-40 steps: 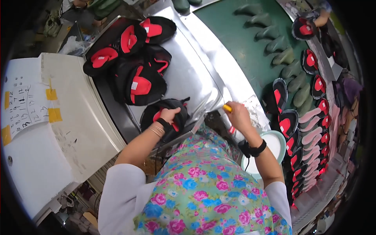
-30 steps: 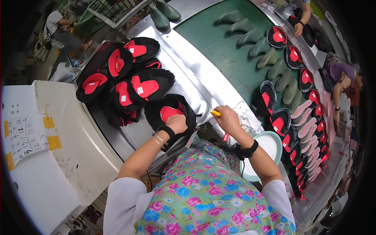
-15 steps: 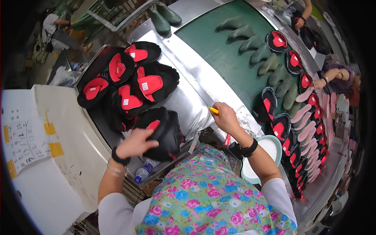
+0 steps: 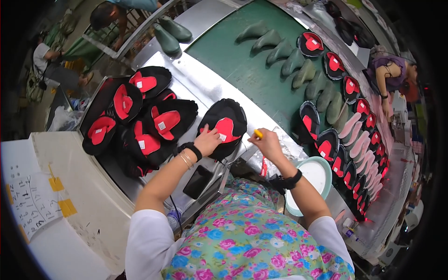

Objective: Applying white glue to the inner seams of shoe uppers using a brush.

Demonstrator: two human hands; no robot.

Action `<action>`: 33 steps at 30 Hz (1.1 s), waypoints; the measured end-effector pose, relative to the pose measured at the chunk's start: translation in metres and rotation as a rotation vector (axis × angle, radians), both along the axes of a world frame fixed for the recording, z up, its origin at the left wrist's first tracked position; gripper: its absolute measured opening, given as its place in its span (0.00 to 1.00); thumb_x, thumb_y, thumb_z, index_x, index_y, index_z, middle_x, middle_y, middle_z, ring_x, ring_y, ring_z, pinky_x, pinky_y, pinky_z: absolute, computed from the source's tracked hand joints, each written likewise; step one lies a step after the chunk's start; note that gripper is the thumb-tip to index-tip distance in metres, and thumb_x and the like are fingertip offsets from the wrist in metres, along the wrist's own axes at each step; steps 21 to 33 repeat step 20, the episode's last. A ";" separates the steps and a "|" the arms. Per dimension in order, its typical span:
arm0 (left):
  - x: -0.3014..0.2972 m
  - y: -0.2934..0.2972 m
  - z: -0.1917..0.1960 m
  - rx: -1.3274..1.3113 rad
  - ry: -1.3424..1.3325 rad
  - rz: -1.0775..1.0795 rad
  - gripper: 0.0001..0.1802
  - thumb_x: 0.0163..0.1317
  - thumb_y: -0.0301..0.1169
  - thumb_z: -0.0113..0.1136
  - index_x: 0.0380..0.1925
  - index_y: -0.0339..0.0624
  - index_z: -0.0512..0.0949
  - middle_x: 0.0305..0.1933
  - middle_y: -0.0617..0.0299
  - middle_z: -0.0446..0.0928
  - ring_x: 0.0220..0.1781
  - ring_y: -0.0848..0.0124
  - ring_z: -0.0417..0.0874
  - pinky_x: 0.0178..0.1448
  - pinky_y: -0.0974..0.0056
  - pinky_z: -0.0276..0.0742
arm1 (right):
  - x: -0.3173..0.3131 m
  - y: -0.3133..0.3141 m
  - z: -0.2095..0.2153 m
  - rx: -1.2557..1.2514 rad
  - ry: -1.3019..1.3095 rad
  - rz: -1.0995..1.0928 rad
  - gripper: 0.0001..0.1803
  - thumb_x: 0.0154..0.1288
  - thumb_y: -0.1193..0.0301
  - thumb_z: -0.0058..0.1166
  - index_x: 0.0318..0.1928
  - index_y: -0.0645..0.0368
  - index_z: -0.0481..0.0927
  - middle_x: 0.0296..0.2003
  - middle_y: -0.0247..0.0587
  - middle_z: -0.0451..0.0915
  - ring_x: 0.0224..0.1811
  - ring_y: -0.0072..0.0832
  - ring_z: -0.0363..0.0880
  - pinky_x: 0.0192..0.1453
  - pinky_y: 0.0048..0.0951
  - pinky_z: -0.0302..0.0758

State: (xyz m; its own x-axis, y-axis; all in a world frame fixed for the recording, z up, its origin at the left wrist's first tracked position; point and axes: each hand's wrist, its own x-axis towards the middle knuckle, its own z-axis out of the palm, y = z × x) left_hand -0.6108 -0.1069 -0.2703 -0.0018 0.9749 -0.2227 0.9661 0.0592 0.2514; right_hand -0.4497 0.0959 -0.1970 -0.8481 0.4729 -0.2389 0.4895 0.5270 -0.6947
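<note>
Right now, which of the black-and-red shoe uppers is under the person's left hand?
The lone upper lying apart on the metal table, right of the heap; the left hand rests on its red part.

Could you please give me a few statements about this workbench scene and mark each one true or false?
1. The left hand rests on a black and red shoe upper. True.
2. The right hand is empty. False: it grips a small yellow tool.
3. A pile of shoe uppers lies left of the left hand. True.
4. The green belt carries only bare green foot forms. False: black and red uppers also sit along it.
5. A pale round bowl sits near the right forearm. True.
</note>
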 end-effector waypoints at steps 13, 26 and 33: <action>0.042 -0.023 -0.076 0.289 -1.392 1.464 0.41 0.57 0.32 0.61 0.66 0.43 0.47 0.57 0.48 0.68 0.56 0.58 0.73 0.53 0.58 0.73 | -0.057 -0.026 -0.097 0.230 -0.360 0.478 0.17 0.53 0.57 0.63 0.41 0.50 0.83 0.39 0.37 0.81 0.43 0.40 0.80 0.44 0.40 0.78; 0.027 -0.034 -0.064 0.315 -0.229 1.237 0.50 0.56 0.39 0.63 0.71 0.44 0.43 0.65 0.36 0.59 0.69 0.44 0.57 0.69 0.46 0.55 | -0.055 0.000 0.033 0.098 -0.183 0.201 0.16 0.60 0.55 0.58 0.39 0.53 0.81 0.38 0.44 0.83 0.46 0.39 0.80 0.41 0.41 0.77; 0.027 -0.034 -0.064 0.315 -0.229 1.237 0.50 0.56 0.39 0.63 0.71 0.44 0.43 0.65 0.36 0.59 0.69 0.44 0.57 0.69 0.46 0.55 | -0.055 0.000 0.033 0.098 -0.183 0.201 0.16 0.60 0.55 0.58 0.39 0.53 0.81 0.38 0.44 0.83 0.46 0.39 0.80 0.41 0.41 0.77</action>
